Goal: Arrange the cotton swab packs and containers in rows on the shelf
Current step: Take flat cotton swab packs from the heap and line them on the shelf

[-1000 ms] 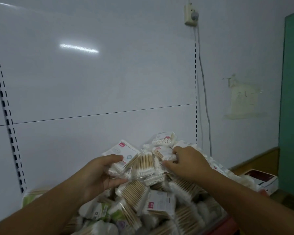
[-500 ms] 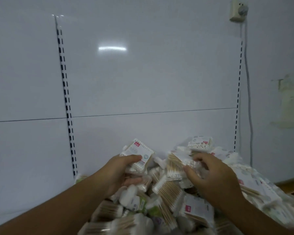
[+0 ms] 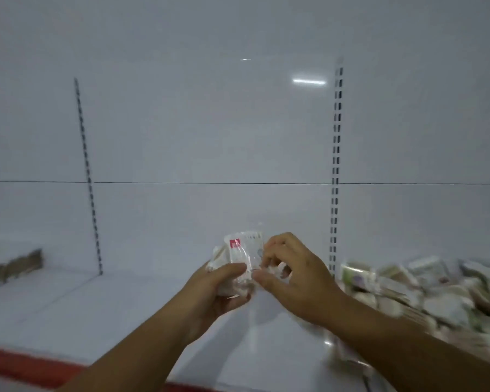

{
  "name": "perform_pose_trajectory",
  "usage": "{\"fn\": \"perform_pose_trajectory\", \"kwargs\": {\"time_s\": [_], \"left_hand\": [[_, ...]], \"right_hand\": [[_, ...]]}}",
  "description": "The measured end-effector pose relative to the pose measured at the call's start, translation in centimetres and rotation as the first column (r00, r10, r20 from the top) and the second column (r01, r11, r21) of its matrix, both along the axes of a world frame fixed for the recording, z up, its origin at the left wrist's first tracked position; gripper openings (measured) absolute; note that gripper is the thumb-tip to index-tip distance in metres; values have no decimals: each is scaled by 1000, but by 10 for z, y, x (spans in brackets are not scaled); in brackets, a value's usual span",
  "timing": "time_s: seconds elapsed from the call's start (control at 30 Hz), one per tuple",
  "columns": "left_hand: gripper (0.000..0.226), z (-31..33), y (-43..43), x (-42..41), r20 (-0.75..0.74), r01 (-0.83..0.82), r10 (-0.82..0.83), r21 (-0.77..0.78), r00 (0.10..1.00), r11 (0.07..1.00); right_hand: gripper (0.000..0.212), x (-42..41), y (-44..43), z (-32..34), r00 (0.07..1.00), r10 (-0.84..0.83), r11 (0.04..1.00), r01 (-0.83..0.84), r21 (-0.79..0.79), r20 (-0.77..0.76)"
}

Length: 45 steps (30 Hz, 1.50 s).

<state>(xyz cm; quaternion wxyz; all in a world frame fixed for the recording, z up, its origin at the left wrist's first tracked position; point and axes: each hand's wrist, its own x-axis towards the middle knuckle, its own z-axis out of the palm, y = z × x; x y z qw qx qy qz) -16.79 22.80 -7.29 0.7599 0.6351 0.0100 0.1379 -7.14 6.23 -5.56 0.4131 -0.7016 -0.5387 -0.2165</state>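
2 hands held a small bundle of cotton swab packs above the shelf.

The left hand [image 3: 218,290] cupped the bundle of cotton swab packs [image 3: 242,256] from below, fingers curled under it and thumb laid across its front; the right hand [image 3: 294,281] pinched the bundle's right side between thumb and bent fingers. The front pack showed a red label; how many packs the bundle held could not be told. It hung above a bare stretch of the white shelf [image 3: 125,306], in front of the back panel [image 3: 210,137] and between 2 slotted uprights [image 3: 335,165]. A blurred pile of packs [image 3: 422,292] lay on the shelf to the right, well apart from more blurred swabs [image 3: 14,267] at far left. A red edge strip [image 3: 26,366] ran along the shelf front.
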Motion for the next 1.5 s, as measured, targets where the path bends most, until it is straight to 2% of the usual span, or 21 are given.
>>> {"fn": "perform_pose_trajectory", "kwargs": {"time_s": [0.1, 0.2, 0.3, 0.57, 0.73, 0.8, 0.93, 1.0, 1.07, 1.13, 1.2, 1.3, 1.37, 1.43, 1.5], "left_hand": [[52, -16, 69, -72, -35, -151, 150, -58, 988, 987], [49, -27, 119, -127, -67, -258, 253, -67, 965, 964], [51, -39, 165, -169, -71, -342, 335, -112, 939, 933], [56, -61, 297, -235, -37, -465, 474, -270, 880, 843], [54, -66, 391, -251, -77, -567, 568, -259, 819, 782], [53, -63, 432, -259, -90, -603, 601, -237, 794, 762], [51, -66, 508, -284, -89, -668, 662, -143, 744, 731], [53, -70, 548, -302, -99, -727, 723, -179, 684, 663], [52, -70, 587, -319, -81, -764, 776, -268, 625, 587], [51, -68, 624, -329, -42, -752, 795, -359, 605, 553], [50, -66, 656, -332, 3, -713, 786, -418, 618, 563], [47, -72, 695, -331, 27, -630, 710, -437, 704, 642], [46, -77, 717, -332, 27, -555, 626, -435, 779, 709], [49, -81, 736, -330, 14, -486, 538, -408, 843, 772], [53, -82, 751, -325, 3, -438, 478, -396, 879, 807]], "right_hand": [[16, -36, 80, 1, 998, 54, 998, -54, 14, -15], [34, -73, 157, 1, 983, 124, 977, -145, -155, -135], [24, -106, 224, 1, 934, 200, 926, -279, -253, -295], [29, -153, 383, -11, 795, 318, 852, -479, -213, -517], [29, -165, 497, -20, 659, 435, 760, -634, -143, -614], [22, -167, 544, -23, 611, 445, 715, -683, -152, -655], [12, -169, 627, -25, 621, 440, 651, -718, -246, -649], [12, -174, 667, -27, 636, 433, 685, -693, -226, -639], [13, -180, 705, -28, 733, 405, 783, -587, -207, -547], [14, -189, 743, -28, 888, 310, 877, -404, -259, -339], [20, -204, 779, -32, 971, 210, 918, -237, -318, -117], [31, -226, 832, -47, 988, 90, 926, -38, -376, 122], [23, -240, 862, -58, 980, 43, 921, 37, -388, 196], [12, -247, 884, -68, 940, 20, 925, 112, -362, 342], [17, -248, 895, -75, 875, -3, 938, 170, -301, 485]]}}
